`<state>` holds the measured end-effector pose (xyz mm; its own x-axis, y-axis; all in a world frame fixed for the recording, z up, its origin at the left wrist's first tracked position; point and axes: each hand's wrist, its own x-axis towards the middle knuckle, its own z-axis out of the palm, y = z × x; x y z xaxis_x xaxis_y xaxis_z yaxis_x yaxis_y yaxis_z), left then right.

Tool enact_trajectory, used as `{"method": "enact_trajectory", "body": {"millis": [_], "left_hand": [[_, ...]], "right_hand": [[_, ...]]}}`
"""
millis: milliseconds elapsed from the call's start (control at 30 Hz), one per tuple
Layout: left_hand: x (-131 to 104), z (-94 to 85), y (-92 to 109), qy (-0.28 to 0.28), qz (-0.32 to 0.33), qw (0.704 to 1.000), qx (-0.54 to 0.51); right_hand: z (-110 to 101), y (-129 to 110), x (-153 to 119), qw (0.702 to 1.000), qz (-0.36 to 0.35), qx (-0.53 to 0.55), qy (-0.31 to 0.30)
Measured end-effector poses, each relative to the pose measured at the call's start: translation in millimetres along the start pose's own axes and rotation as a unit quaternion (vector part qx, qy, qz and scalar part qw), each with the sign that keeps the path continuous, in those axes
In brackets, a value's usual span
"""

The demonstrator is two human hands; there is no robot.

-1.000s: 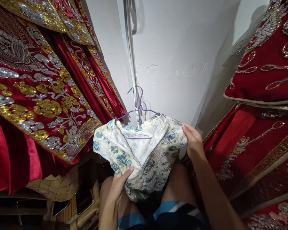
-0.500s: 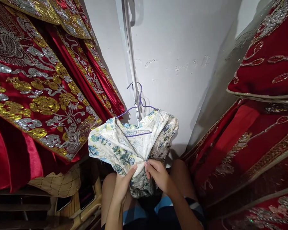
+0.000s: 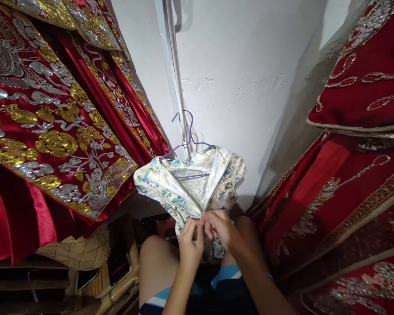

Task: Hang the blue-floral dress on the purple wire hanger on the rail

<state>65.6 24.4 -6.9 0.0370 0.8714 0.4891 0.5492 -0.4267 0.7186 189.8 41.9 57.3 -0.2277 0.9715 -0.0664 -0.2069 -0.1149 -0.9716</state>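
Shirt (image 3: 170, 194), one, short-sleeved, white with blue, green and yellow floral print; open V neckline. Hung on a purple hanger (image 3: 191, 136), its shoulders spread over the left and right ends; lower rod of the hanger visible across the neck opening. Hanger hook set at a pale metal bar (image 3: 174, 65), upright before a white wall (image 3: 236, 52).

Left hand (image 3: 192, 238): thumb and fingers pinched together on the shirt front, at the foot of the V. Right hand (image 3: 218, 227): fingertips closed on the same spot, just beside the left and touching or nearly so; exact contact hidden by the fingers. Below the hands, lower part of the shirt gathered between the knees.

To the left: red garment (image 3: 61, 144), gold and silver sequin flowers, angled lower edge. Under it, a tan quilted item (image 3: 82, 251), beside a wooden surface (image 3: 100, 278) bearing two dark flat objects (image 3: 118, 264), phone-like, side by side.

To the right: red beaded cloth (image 3: 351, 103), silver loops, pale piped edge.
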Motion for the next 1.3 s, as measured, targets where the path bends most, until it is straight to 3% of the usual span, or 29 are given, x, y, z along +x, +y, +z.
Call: {"method": "enact_trajectory", "body": {"millis": [133, 233, 300, 367, 467, 567, 633, 700, 767, 833, 900, 967, 1100, 1200, 1300], "left_hand": [[11.5, -16.6, 3.2, -0.118, 0.042, 0.983, 0.132], [23.1, -29.8, 7.3, -0.198, 0.06, 0.946, 0.251], [29.7, -35.9, 13.6, -0.244, 0.059, 0.917, 0.31], [33.0, -37.7, 23.0, -0.285, 0.048, 0.889, 0.355], [32.0, -33.0, 38.8, -0.336, 0.032, 0.853, 0.397], [32.8, -28.5, 49.2, -0.364, 0.028, 0.84, 0.402], [41.2, -32.1, 52.7, -0.361, 0.045, 0.855, 0.37], [58.9, -42.4, 56.5, -0.299, 0.077, 0.904, 0.294], [85.1, -56.9, 63.4, -0.173, 0.104, 0.961, 0.188], [115.6, -70.8, 73.2, -0.04, 0.123, 0.986, 0.103], [143.5, -79.9, 83.7, 0.02, 0.161, 0.983, 0.088], [162.2, -82.5, 92.3, 0.029, 0.209, 0.973, 0.096], [166.9, -79.1, 99.7, 0.05, 0.242, 0.965, 0.084], [161.4, -89.8, 88.2, 0.174, 0.193, 0.965, 0.024], [161.4, -118.8, 53.1, 0.348, 0.107, 0.92, -0.144]], "right_hand": [[-13.4, -41.1, 24.4, 0.999, -0.019, -0.035, 0.013], [-17.5, -78.9, 41.7, 0.981, -0.079, -0.175, -0.012], [-17.1, -105.5, 50.9, 0.938, -0.14, -0.315, -0.02], [-14.9, -130.5, 59.0, 0.874, -0.218, -0.433, -0.013], [-10.0, -158.0, 68.3, 0.807, -0.297, -0.511, 0.023], [-5.7, -166.7, 71.1, 0.797, -0.315, -0.511, 0.073], [-5.7, -164.3, 69.0, 0.816, -0.321, -0.473, 0.092], [-8.7, -159.9, 65.1, 0.856, -0.318, -0.396, 0.097], [-13.0, -156.7, 60.7, 0.901, -0.3, -0.303, 0.075], [-15.7, -154.6, 57.2, 0.931, -0.278, -0.233, 0.041], [-15.1, -150.6, 55.8, 0.945, -0.264, -0.19, 0.021], [-11.8, -140.8, 57.6, 0.952, -0.257, -0.162, 0.03], [-7.1, -97.4, 68.3, 0.959, -0.233, -0.135, 0.086], [-9.3, -55.1, 71.1, 0.966, -0.19, -0.157, 0.082], [-12.7, -23.2, 60.5, 0.972, -0.156, -0.158, 0.075]]}}
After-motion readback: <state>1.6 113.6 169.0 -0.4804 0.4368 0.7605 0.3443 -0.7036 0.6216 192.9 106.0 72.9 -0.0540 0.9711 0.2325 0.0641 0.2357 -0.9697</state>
